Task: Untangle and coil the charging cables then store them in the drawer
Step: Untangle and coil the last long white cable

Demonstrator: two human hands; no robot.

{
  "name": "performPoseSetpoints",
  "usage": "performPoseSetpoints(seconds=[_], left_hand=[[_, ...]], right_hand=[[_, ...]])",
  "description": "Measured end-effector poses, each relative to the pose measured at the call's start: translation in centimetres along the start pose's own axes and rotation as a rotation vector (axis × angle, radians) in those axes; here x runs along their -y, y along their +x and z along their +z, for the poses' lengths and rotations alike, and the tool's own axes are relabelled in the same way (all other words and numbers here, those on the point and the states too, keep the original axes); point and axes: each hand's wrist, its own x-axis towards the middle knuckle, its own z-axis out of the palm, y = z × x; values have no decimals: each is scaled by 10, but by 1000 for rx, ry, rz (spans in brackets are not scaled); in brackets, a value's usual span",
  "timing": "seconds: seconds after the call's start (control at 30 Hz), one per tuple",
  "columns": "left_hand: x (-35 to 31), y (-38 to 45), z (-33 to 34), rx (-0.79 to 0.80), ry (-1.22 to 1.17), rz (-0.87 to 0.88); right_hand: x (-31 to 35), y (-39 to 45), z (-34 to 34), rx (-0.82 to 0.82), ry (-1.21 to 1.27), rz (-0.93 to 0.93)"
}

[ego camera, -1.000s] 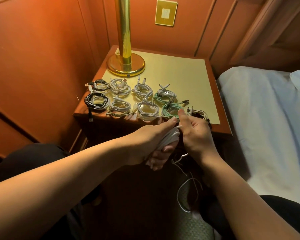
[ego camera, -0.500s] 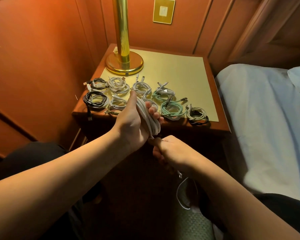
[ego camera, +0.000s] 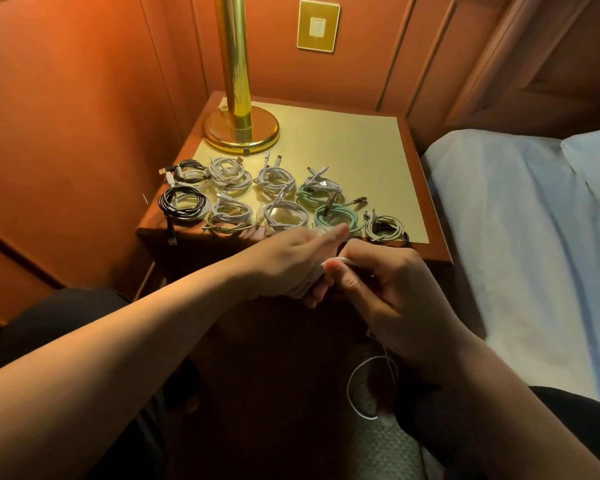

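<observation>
Below nightstand (ego camera: 426,252) edge: L hand (ego camera: 291,261) grips white cable (ego camera: 355,393) loops, R hand (ego camera: 388,292) fingers pinch strand. Risk: dangling tail snags, loops slip off.

Both hands (ego camera: 343,271) seemingly wind white cable (ego camera: 357,386)

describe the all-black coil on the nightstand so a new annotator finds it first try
Start at the brass lamp base at the back left of the nightstand. Two rows of coiled cables lie in front of it; go to the nearer row's far-left end, by the wall. The black coil sits there: the only mostly black one in that row, its plug tail hanging over the front edge.
</observation>
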Motion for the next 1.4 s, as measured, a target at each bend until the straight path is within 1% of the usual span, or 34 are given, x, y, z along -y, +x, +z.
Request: performPoseSetpoints(seconds=[0.07,0.17,0.3,0.37,0.47,0.57,0.63,0.67,0.73,0.77,0.83,0.97,1.07,1.17,1.23,1.3,1.33,1.4], left_hand=[[-2,-5,5,101,-38,-37],[-7,-9,8,250,-260,-43],[-7,-9,14,345,-530,-48],[-6,-9,14,381,-642,-39],[-4,-9,15,412,-787,-48],[-3,-9,19,355,-966,-52],[-1,-8,20,284,-1068,-34],[-1,-8,19,232,-1102,-26],[-2,-10,18,113,-1150,-17],[-3,-11,18,66,-1176,-11],[-8,-14,18,-24,-1203,17],[-13,-9,16,-219,-1135,108],[-7,-1,9,-358,-1075,122],[2,4,2,-525,-869,109],[5,5,-2,-595,-674,131],[4,4,-4,-626,-491,153],[3,3,-5,-622,-400,164],[2,3,-3,-562,-218,184]], right_hand=[[-6,-2,0,-68,-46,-25],[-14,-1,-2,-215,-36,4],[-21,0,8,-305,19,12],[-22,4,15,-299,119,78],[-24,10,22,-281,372,227],[-25,18,30,-261,629,352],[-22,22,37,-230,727,480],[-20,23,41,-204,710,552],[-20,24,47,-89,615,650],[-20,23,49,-31,590,676],[-18,22,48,30,564,705],[-12,21,44,138,546,774],[-5,16,42,220,433,728],[11,8,36,259,297,685],[21,2,32,233,185,582],[28,-2,27,150,133,442],[29,-4,24,97,133,377],[28,-6,20,2,157,277]])
